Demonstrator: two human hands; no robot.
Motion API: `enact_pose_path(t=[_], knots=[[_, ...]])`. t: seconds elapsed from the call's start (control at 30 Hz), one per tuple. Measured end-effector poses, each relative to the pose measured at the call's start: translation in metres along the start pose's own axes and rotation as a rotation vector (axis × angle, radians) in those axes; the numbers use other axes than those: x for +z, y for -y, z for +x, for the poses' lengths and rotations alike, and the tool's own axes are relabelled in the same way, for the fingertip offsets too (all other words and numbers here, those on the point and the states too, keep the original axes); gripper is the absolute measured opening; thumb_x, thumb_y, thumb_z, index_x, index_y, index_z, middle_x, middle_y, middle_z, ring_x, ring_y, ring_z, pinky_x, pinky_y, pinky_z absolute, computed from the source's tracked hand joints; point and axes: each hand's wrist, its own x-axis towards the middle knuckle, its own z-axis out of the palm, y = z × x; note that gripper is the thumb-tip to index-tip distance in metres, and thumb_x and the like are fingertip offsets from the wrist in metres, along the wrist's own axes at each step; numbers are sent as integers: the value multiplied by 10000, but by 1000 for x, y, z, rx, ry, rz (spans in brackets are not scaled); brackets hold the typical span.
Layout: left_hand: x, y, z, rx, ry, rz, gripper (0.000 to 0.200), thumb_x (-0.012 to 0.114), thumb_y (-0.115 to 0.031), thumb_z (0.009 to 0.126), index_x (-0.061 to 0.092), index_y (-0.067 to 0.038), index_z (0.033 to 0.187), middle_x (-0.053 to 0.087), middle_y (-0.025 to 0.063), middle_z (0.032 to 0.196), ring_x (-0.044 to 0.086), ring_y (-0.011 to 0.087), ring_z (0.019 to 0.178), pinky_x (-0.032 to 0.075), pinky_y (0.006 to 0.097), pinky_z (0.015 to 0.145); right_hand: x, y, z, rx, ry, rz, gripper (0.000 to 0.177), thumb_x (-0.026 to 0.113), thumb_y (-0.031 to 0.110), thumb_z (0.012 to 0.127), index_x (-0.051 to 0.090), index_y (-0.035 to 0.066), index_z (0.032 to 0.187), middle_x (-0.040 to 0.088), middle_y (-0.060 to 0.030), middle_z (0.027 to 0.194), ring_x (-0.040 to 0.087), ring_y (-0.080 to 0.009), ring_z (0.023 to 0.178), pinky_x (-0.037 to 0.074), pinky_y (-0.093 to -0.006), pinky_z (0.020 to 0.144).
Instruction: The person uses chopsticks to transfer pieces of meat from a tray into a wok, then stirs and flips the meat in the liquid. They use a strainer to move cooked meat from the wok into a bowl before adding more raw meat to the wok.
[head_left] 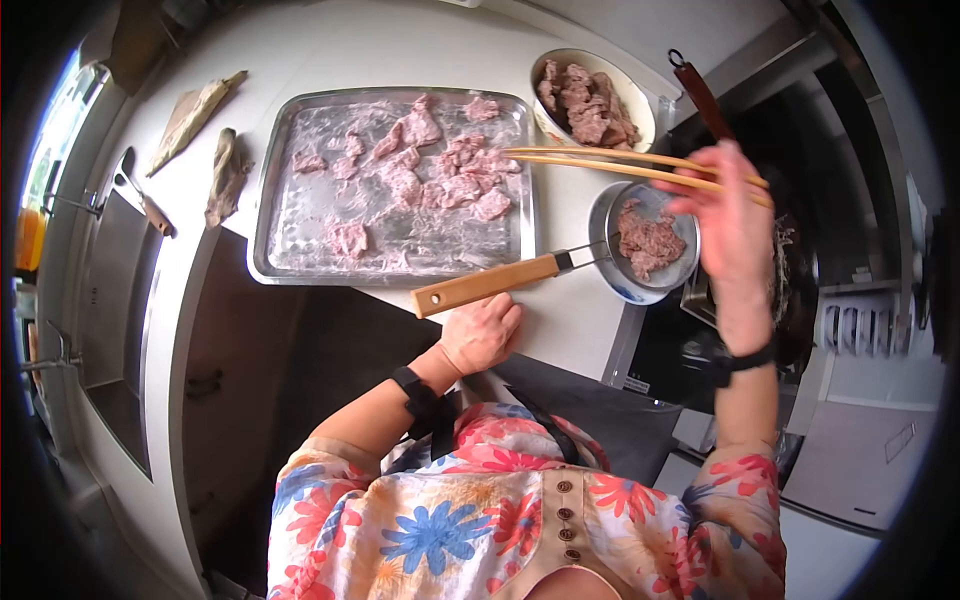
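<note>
Pale counter (580,300) spans my view, a metal tray (310,235) of raw meat (400,180) at upper centre. My right hand (735,220) grips chopsticks (600,152), tips near that meat; my left hand (483,333) curls closed beside the wooden handle (490,284), contact unclear. Right of the tray sit two bowls of meat.

The single view looked from the person's head, forward and steeply down, with the patterned shirt (440,530) close at the bottom centre. It was near enough to take in both forearms, the bench (390,55) across the upper middle, and dark, curved edges at the far corners.
</note>
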Motion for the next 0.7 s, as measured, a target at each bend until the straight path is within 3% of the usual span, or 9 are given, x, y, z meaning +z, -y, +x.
enact_pose_path(t=[0.13,0.2,0.27,0.47,0.7], knots=[[-1,1,0,16,-30,-17,120,603,-110,635,521,-84,719,447,69,684,514,230,662,432,330,571,66,-52,38,135,-7,-27,271,523,265,894,568,-1,919,611,-91,762,649,-206,630,506,-221,467],[-1,2,-2,10,-39,-16,114,598,-118,644,501,-87,695,440,64,687,512,229,663,431,335,577,79,-70,57,138,68,-100,311,525,306,890,565,2,941,615,-93,796,656,-218,657,515,-214,487],[-4,3,-4,13,83,7,111,564,-155,714,506,-78,768,472,75,763,538,239,743,456,343,635,90,-78,69,147,107,-127,321,532,317,885,567,5,947,614,-92,805,656,-215,659,513,-212,489],[-7,6,-4,110,29,15,120,584,-143,682,482,-87,711,452,65,726,525,235,691,446,346,612,115,-93,79,194,169,-151,325,546,316,878,574,-3,934,608,-93,804,634,-178,624,486,-207,477],[-5,9,-5,83,76,-115,131,576,-132,681,473,-63,724,452,91,754,525,250,718,449,352,632,129,-90,81,-38,106,-188,315,537,297,884,572,-12,831,606,-108,768,637,-186,623,506,-210,478]])
